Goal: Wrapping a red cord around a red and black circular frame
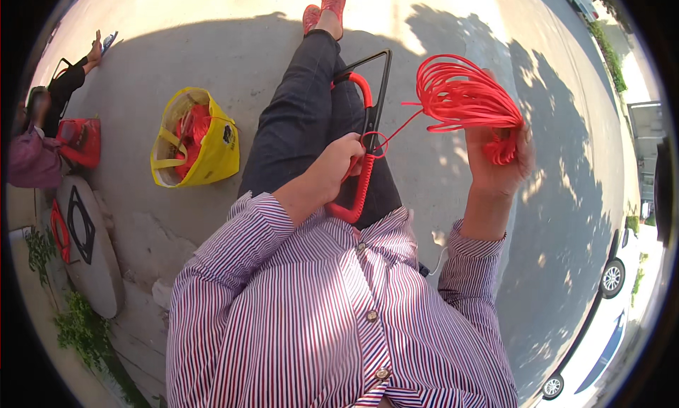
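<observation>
here | left grip [341, 160] clasps one frame [370, 118] | right grip [488, 173] clasps one cord bundle [467, 100]

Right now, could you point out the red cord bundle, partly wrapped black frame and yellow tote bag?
Red cord bundle [465, 96]: head view, on its loops.
Partly wrapped black frame [371, 118]: head view, on its bare black bar.
Yellow tote bag [218, 162]: head view, on its outer wall.
</observation>
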{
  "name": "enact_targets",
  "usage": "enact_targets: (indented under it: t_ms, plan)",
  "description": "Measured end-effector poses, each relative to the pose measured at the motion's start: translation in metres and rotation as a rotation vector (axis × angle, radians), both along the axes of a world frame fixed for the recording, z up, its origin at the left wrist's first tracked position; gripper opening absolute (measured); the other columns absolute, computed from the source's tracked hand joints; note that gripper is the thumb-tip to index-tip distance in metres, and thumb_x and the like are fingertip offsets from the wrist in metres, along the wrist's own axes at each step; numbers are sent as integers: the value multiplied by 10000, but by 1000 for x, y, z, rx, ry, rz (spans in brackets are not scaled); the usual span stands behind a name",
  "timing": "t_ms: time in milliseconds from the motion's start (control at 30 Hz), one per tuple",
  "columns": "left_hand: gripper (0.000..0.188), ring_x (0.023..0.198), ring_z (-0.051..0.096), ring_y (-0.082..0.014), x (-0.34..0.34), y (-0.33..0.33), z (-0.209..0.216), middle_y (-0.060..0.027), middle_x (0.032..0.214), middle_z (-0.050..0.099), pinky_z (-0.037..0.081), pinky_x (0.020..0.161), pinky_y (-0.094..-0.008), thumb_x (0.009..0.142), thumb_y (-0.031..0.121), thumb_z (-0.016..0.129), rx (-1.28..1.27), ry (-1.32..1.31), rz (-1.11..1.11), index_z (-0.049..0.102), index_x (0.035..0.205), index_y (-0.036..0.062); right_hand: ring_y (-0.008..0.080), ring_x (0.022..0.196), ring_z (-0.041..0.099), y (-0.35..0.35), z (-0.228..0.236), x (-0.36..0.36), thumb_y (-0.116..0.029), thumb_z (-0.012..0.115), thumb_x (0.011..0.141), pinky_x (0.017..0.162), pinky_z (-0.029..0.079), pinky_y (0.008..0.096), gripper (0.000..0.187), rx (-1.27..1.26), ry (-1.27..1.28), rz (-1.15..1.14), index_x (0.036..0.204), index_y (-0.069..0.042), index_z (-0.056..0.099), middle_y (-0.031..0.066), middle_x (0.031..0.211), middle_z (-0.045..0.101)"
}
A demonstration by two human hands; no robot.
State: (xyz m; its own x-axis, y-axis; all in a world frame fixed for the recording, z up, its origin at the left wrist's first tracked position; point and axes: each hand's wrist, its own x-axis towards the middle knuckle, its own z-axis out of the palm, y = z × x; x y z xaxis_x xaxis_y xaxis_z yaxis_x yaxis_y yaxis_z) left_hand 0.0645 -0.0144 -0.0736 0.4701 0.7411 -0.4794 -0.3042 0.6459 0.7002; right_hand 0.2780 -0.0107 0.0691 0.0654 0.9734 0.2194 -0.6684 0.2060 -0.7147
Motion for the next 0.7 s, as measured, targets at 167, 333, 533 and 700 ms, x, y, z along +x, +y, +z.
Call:
enact_targets:
  t_ms: [167, 333, 533, 700]
  plan:
    - [178, 689, 505, -94, 0, 1, -8, -3, 820, 575, 415, 649, -224, 855, 102, 445, -42, -36, 35, 577, 964, 54, 193, 749, 569, -31, 32, -32, -351, 664, 871, 798, 492, 431, 345, 290, 338, 459, 891, -115, 414, 70, 897, 564]
    - [196, 651, 491, -99, 5, 5, -7, -14, 819, 574, 420, 651, -220, 825, 98, 438, -65, -25, 6, 558, 963, 28, 138, 435, 453, -81, 62, -52, -292, 677, 884, 389, 356, 294, 364, 45, 431, 769, 842, -101, 370, 71, 698, 531]
    - [222, 675, 518, -134, 10, -1, 11, -31, 785, 585, 428, 730, -253, 803, 57, 466, -29, 195, 156, 558, 1005, 40, 106, 347, 408, -68, 108, -20, -60, 601, 863, 257, 286, 199, 311, 282, 301, 453, 780, -100, 304, 94, 598, 499]
    - [254, 793, 571, -200, 20, -19, 55, -18, 801, 611, 386, 887, -358, 786, 33, 570, 1186, 871, 300, 568, 1040, 48, 152, 509, 499, -76, 86, -18, -127, 618, 858, 555, 391, 330, 260, -216, 1696, 834, 683, -101, 427, 37, 621, 530]
